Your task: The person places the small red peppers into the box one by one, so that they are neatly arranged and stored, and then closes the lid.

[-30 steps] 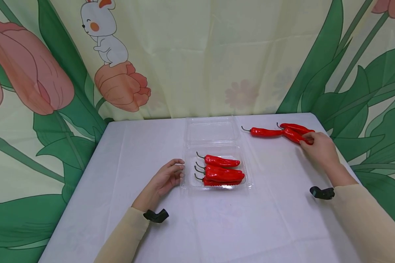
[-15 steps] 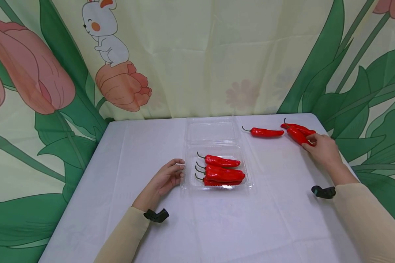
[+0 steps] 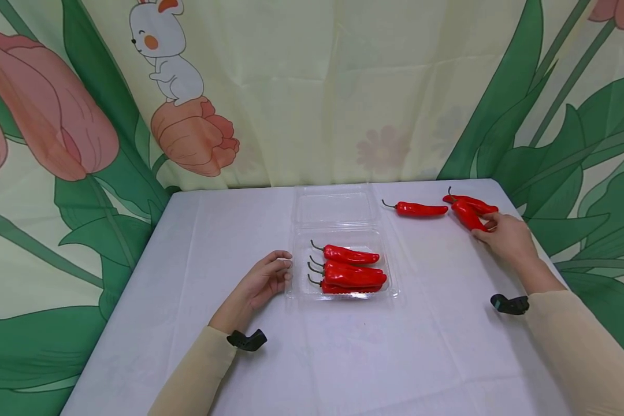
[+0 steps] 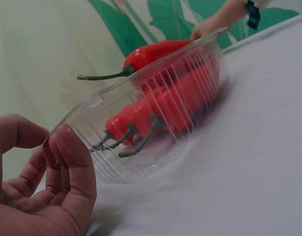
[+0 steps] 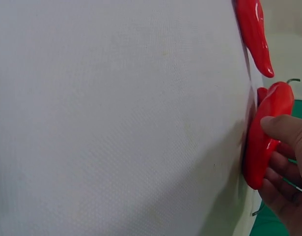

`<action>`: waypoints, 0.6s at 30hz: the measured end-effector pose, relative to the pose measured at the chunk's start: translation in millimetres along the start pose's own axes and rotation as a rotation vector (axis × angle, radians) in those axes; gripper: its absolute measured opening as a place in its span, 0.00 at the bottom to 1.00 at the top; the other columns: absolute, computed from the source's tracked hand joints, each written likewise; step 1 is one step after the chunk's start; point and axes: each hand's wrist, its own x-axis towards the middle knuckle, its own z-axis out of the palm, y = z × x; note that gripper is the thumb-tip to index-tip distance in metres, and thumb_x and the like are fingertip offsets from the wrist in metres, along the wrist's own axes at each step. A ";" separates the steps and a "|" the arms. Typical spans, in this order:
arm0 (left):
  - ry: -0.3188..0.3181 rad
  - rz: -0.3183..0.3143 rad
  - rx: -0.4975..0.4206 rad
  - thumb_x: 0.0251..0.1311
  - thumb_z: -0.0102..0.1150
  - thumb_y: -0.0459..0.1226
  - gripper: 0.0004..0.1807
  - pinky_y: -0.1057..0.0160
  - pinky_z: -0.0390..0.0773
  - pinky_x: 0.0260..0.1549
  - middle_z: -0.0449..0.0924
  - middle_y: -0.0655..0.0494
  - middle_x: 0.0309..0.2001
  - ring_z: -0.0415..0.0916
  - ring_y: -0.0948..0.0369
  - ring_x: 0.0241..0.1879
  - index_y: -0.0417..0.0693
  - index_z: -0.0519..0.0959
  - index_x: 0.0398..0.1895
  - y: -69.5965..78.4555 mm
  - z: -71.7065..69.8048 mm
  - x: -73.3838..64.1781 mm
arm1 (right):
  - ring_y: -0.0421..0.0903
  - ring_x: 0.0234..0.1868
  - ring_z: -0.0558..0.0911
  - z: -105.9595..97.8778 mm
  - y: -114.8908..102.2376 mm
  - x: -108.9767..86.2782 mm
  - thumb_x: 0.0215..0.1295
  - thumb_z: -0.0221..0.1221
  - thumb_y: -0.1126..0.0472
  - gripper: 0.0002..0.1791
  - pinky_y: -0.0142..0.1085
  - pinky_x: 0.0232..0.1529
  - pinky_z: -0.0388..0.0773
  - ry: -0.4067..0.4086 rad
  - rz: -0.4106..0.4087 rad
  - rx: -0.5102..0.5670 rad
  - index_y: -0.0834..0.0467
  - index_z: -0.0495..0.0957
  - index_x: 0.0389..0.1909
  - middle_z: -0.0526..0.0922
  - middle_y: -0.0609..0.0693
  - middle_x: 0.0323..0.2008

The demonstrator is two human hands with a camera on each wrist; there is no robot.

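My left hand (image 3: 262, 280) pinches the left rim of a clear plastic clamshell box (image 4: 87, 120) between thumb and fingers. Inside that box lie several glossy red chili peppers (image 3: 353, 274), their green stems pointing left. At the far right of the table, my right hand (image 3: 507, 234) grips another red pepper (image 5: 268, 132), thumb on one side and fingers on the other. The gripped pepper slants, stem end away from me, and its lower tip is by the fingers. Just behind it lies a further red pepper (image 3: 483, 205), partly covered.
A single red pepper (image 3: 421, 210) lies left of the right hand, near the table's back edge. The box's transparent lid (image 3: 335, 208) is folded back flat behind it. A printed curtain (image 3: 301, 92) hangs right behind the white-covered table (image 3: 229, 231).
The pepper in my right hand has turned, its stem end swinging away and to the right, apart from the lone pepper. My left hand and the box have stayed put.
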 end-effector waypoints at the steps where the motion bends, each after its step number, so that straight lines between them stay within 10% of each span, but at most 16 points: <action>1: 0.003 0.001 0.000 0.73 0.53 0.31 0.10 0.69 0.78 0.30 0.74 0.57 0.37 0.74 0.62 0.31 0.47 0.70 0.53 0.0 0.2 0.0 | 0.71 0.54 0.70 0.5 0.2 0.2 0.64 0.70 0.58 0.35 0.56 0.40 0.85 -0.003 -0.004 -0.006 0.72 0.69 0.65 0.73 0.74 0.52; 18: -0.001 0.011 -0.009 0.73 0.52 0.30 0.09 0.69 0.78 0.30 0.74 0.57 0.36 0.74 0.63 0.30 0.47 0.70 0.52 -2.4 -0.9 2.6 | 0.70 0.54 0.71 6.3 -8.4 -4.7 0.64 0.69 0.59 0.31 0.60 0.46 0.84 0.008 -0.041 0.013 0.73 0.72 0.62 0.75 0.74 0.53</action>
